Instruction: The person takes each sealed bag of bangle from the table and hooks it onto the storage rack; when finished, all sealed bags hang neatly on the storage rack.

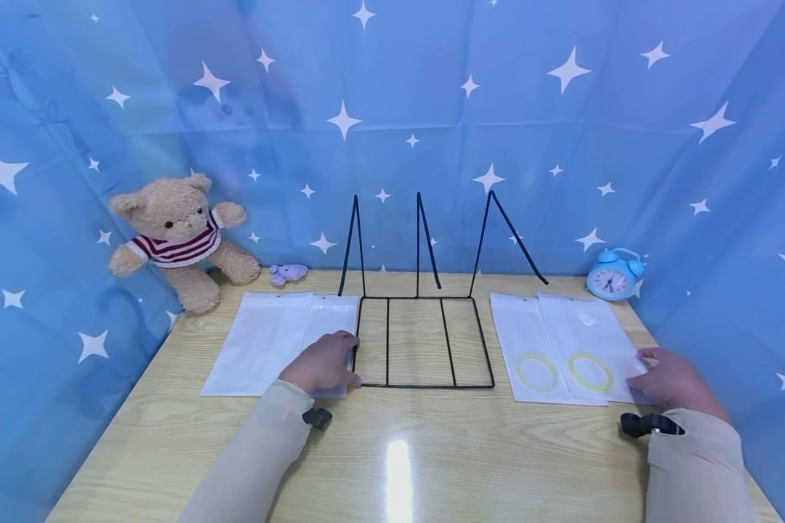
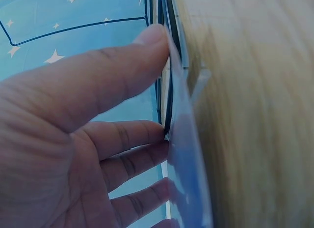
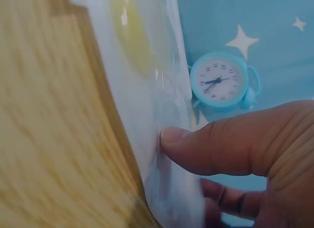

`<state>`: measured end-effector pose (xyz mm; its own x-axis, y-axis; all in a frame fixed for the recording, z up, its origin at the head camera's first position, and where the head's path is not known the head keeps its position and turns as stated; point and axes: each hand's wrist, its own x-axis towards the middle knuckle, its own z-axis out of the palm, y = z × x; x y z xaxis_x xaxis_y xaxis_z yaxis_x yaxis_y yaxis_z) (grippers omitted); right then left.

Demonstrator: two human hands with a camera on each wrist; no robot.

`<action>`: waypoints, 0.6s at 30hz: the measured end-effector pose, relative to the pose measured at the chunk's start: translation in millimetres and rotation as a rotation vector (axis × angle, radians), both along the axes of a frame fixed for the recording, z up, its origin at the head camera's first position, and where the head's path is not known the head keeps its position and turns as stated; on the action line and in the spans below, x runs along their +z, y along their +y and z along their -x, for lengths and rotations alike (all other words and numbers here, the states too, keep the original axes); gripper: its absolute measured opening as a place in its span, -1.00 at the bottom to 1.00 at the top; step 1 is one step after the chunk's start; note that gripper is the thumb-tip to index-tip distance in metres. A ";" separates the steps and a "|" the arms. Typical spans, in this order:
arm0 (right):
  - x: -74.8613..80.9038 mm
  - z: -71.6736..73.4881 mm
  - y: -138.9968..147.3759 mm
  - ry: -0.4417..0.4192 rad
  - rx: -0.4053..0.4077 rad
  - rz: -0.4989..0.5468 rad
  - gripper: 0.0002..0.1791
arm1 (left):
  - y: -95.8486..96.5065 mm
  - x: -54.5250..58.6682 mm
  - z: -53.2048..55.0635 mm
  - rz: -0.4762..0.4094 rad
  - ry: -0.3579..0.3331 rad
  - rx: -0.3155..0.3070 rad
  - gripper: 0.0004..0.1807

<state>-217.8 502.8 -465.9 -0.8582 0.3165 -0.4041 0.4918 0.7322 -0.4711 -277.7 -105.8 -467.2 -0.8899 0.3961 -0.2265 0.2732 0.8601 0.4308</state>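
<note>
A black wire rack [image 1: 454, 386] lies in the middle of the table, its bent prongs pointing up at the back. My left hand [image 1: 323, 361] is beside its left side, over a clear-fronted plastic bag [image 1: 333, 314]. In the left wrist view, thumb and spread fingers [image 2: 132, 131] touch that bag's surface close to the black wire. My right hand [image 1: 677, 381] reaches the right edge of a plastic bag [image 1: 582, 330] with a yellow ring [image 1: 590, 355] on it. Its thumb [image 3: 196, 147] presses the glossy film; the bag hides the other fingertips.
Another bag [image 1: 255, 327] overlaps the left one, and a second bag with a yellow ring [image 1: 523, 330] overlaps the right one. A teddy bear [image 1: 176, 225], a small purple toy [image 1: 288, 274] and a blue alarm clock [image 1: 611, 280] stand along the starry curtain [image 1: 392, 73].
</note>
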 end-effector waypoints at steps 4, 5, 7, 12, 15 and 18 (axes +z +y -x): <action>3.1 -2.3 -1.7 -0.001 0.036 0.022 0.02 | -0.2 -0.5 0.1 0.000 0.004 -0.002 -0.08; 3.3 -2.5 -1.7 0.001 0.040 0.027 0.00 | -0.2 -0.5 0.2 0.001 0.003 -0.001 -0.08; 3.6 -2.7 -2.1 0.004 0.044 0.036 -0.03 | 0.1 -0.5 0.0 -0.002 0.003 0.001 -0.08; 6.0 -1.5 -3.2 0.028 0.104 0.051 -0.13 | 0.6 0.2 -0.4 0.001 0.006 0.000 -0.08; 9.5 -1.6 -4.4 0.040 0.150 0.065 -0.17 | 0.9 0.7 -0.7 0.002 0.008 0.001 -0.08; 13.1 -2.0 -6.9 0.052 0.181 0.050 -0.23 | 1.5 0.7 -1.0 0.002 0.012 0.002 -0.08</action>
<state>-215.8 495.9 -452.8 -0.9195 0.1359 -0.3690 0.3284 0.7814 -0.5306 -276.7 -104.4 -466.5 -0.8934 0.3936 -0.2164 0.2765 0.8616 0.4257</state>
